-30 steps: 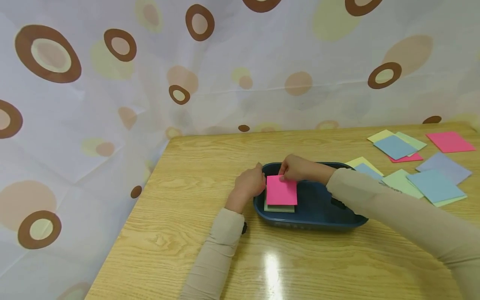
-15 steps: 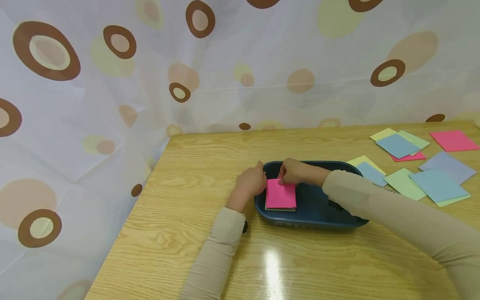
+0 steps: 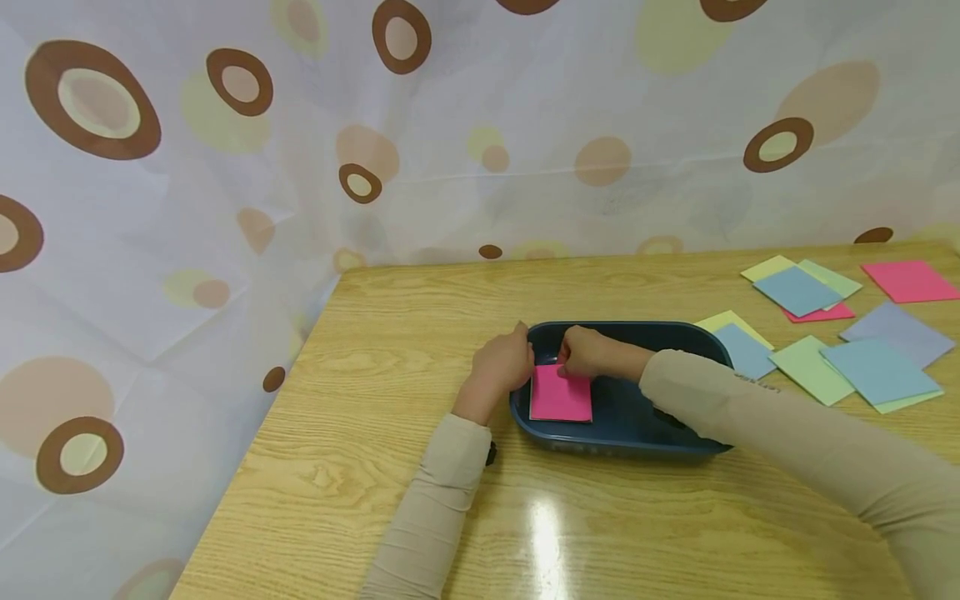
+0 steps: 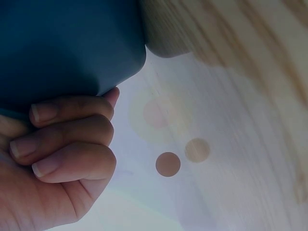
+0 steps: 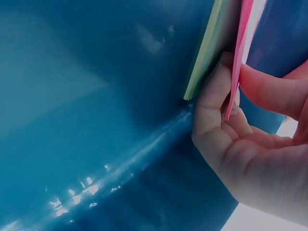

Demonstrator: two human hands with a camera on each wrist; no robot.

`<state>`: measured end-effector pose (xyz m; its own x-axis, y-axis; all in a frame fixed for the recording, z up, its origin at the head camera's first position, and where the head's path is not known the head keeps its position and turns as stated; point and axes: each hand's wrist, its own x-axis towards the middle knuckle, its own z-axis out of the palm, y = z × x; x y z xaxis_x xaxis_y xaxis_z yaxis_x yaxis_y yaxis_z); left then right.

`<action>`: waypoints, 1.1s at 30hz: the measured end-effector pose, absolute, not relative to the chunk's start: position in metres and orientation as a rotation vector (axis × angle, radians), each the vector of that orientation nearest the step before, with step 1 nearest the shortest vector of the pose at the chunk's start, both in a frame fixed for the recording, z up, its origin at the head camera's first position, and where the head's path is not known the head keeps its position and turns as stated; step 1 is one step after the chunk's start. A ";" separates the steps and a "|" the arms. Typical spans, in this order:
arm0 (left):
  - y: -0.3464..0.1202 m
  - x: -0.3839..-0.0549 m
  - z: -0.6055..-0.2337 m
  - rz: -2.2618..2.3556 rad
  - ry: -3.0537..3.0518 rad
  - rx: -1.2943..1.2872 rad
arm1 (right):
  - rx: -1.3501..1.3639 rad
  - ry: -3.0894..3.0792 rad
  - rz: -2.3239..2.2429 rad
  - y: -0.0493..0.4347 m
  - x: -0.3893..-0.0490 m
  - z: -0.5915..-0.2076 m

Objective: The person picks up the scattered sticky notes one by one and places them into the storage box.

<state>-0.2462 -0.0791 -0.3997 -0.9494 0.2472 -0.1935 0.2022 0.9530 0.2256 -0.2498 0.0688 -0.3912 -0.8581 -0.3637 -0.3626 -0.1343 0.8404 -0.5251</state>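
A dark blue oval plastic tub [image 3: 630, 417] stands on the wooden table. My left hand [image 3: 502, 363] grips its left end; the left wrist view shows the curled fingers [image 4: 72, 130] against the tub wall. Inside the tub, my right hand [image 3: 590, 353] pinches the far edge of a pink sticky note pad [image 3: 561, 398]. In the right wrist view the thumb is on one face of the pink pad and fingers are on the other. Pale green sticky notes [image 5: 204, 53] lie beneath it, slightly apart from it at the held edge.
Right of the tub lie loose sticky note pads: blue [image 3: 877, 371], lavender [image 3: 900, 333], green [image 3: 810, 367] and pink [image 3: 911, 282]. Another overlapping group, with a blue pad [image 3: 797, 291] on top, lies farther back. A patterned sheet [image 3: 525, 133] hangs behind the table.
My right hand has lowered the pink pad over the green notes, which it now almost wholly covers in the head view. My left hand has stayed at the tub's end.
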 end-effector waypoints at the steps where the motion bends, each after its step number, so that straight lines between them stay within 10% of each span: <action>1: -0.079 -0.246 -0.400 0.297 2.887 0.336 | -0.380 2.568 -0.673 0.069 -0.250 -0.392; 33: -0.079 -0.243 -0.395 0.295 2.882 0.362 | -0.601 2.744 -0.521 0.061 -0.236 -0.404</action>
